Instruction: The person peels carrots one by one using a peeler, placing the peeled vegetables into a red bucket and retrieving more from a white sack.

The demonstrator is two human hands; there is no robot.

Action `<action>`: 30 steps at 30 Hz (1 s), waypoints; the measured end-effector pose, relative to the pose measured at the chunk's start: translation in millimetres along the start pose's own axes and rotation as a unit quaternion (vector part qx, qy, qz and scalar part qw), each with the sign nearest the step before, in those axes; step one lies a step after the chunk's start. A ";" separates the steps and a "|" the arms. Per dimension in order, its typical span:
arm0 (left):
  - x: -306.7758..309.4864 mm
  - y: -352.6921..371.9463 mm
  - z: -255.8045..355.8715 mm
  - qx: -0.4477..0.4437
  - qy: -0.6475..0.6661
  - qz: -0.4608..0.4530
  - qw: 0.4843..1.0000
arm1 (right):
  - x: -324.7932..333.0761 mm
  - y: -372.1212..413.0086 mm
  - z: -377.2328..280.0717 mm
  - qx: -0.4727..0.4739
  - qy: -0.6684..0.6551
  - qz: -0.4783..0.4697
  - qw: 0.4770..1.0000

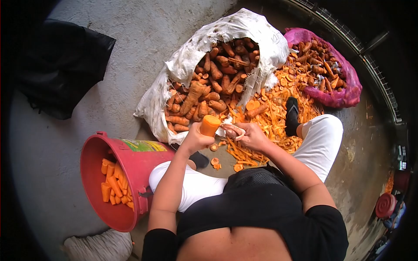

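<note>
My left hand (198, 140) is closed round a peeled orange carrot (210, 125), its thick cut end pointing up and away from me. Just to the right, my right hand (252, 135) is closed on a peeler (234, 130) with pale material wrapped about it; its blade cannot be made out. The tool is close beside the carrot; whether they touch is unclear. Beyond both hands, a torn white sack (191, 54) lies open, full of unpeeled carrots (216, 82). Orange peelings (278, 126) and cut carrot ends (238, 167) are heaped on the floor past my right hand.
A red bucket (143, 161) holding peeled carrots (115, 180) lies tilted at the left. A pink mesh sack (346, 93) of carrots is at the upper right. Black cloth or plastic (65, 65) hangs at the upper left. A grey sack (99, 247) lies below the bucket.
</note>
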State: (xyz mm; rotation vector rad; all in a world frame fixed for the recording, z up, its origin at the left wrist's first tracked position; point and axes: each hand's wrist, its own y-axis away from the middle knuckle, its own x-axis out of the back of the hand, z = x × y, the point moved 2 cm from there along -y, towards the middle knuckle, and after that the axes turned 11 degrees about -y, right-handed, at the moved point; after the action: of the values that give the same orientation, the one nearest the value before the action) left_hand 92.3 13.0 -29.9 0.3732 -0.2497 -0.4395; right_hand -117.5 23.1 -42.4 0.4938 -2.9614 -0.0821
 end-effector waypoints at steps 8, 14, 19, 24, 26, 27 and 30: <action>1.4 9.9 -2.3 0.024 0.253 -0.223 0.941 | 6.2 -4.2 -6.0 0.039 0.040 -0.053 0.997; -1.5 7.3 -9.0 0.036 0.386 -0.299 0.872 | 3.8 -13.4 3.9 0.050 0.016 -0.059 0.997; -18.8 17.4 -0.7 -0.034 0.321 -0.481 0.815 | 38.9 -27.6 77.7 -0.168 0.161 -0.023 0.972; -10.4 14.0 -2.9 -0.062 0.352 -0.427 0.831 | 102.2 -9.2 149.3 -0.263 0.132 0.096 0.951; -4.5 15.2 0.2 -0.095 0.340 -0.424 0.834 | 111.4 0.2 153.9 -0.306 0.125 0.119 0.936; -2.8 15.0 3.2 -0.100 0.320 -0.425 0.841 | 113.2 0.3 153.4 -0.321 0.161 0.110 0.927; -2.3 17.9 3.8 -0.098 0.296 -0.404 0.860 | 109.7 4.9 164.8 -0.325 0.177 0.109 0.923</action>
State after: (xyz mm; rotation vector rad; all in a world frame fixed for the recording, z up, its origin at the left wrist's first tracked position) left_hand 95.7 28.0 -19.6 0.3845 0.5851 -1.1390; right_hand -245.7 -3.0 -191.2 0.0718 -2.4071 -0.8196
